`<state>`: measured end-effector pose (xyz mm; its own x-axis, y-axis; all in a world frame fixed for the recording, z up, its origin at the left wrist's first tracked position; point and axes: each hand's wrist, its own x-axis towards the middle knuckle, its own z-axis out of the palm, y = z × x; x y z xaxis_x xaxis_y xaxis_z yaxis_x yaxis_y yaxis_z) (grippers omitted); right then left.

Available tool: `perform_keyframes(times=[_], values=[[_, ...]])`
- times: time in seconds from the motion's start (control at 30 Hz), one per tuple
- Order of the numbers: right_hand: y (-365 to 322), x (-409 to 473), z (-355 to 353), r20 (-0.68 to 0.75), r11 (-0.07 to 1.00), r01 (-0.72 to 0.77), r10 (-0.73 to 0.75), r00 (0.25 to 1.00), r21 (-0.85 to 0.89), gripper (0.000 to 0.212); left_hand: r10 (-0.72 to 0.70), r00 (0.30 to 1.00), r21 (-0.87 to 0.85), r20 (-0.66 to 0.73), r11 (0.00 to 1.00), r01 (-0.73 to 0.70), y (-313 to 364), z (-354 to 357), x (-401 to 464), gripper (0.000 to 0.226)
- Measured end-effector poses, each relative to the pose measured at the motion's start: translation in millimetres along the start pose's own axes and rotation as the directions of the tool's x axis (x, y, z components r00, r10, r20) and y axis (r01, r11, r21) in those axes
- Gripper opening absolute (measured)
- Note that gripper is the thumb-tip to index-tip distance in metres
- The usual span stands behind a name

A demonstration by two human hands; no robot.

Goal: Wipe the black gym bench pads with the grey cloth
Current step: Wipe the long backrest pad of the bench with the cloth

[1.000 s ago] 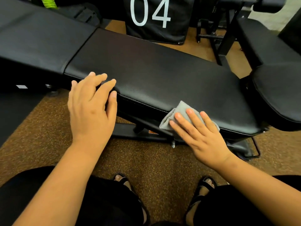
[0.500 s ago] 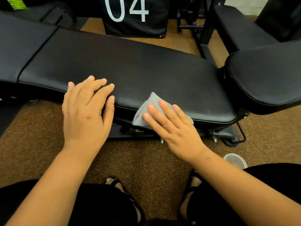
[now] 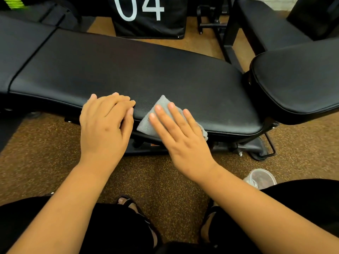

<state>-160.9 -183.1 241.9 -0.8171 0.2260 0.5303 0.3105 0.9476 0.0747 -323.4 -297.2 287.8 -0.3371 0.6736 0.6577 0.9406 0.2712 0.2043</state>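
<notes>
1. While the long black bench pad (image 3: 128, 70) is being wiped, the cloth has been slid to the left along its near edge, away from the second black pad (image 3: 297, 77) on the right. It looks as if that stretch of the edge has now been wiped.
2. The left hand (image 3: 104, 123) is laid flat on the near edge, as it was a second ago, with straight fingers and nothing held.
3. The right hand (image 3: 179, 132) is pressed flat on the cloth with fingers spread, and has been brought close to the left hand, though they are not touching.
4. The grey cloth (image 3: 152, 118) is folded under the right hand, on the near edge of the long pad.
</notes>
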Motion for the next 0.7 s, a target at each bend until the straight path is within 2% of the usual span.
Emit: perform_keyframes(times=[0.1, 0.2, 0.33, 0.43, 0.7], values=[[18, -14, -3, 0.026, 0.999, 0.040, -0.040, 0.999, -0.006, 0.083, -0.002, 1.000, -0.007, 0.000, 1.000, 0.002, -1, 0, 0, 0.020], [54, -48, -7, 0.069, 0.999, -0.017, 0.019, 0.997, -0.027, 0.092, -0.009, 1.000, -0.018, -0.001, 1.000, 0.009, -1, 0, -1, 0.021], [96, -84, -15, 0.096, 0.985, -0.164, 0.159, 0.983, 0.049, 0.073, -0.019, 1.000, -0.020, -0.023, 1.000, 0.019, 0, 3, -1, 0.021], [93, -78, -17, 0.114, 0.968, -0.225, 0.213, 0.970, 0.108, 0.068, -0.024, 0.999, -0.023, -0.029, 0.999, 0.023, 0, 5, -1, 0.021], [42, -13, -19, 0.187, 0.991, -0.069, 0.046, 0.981, 0.118, 0.063, -0.006, 1.000, -0.017, -0.025, 1.000, 0.006, 1, 2, 0, 0.019]])
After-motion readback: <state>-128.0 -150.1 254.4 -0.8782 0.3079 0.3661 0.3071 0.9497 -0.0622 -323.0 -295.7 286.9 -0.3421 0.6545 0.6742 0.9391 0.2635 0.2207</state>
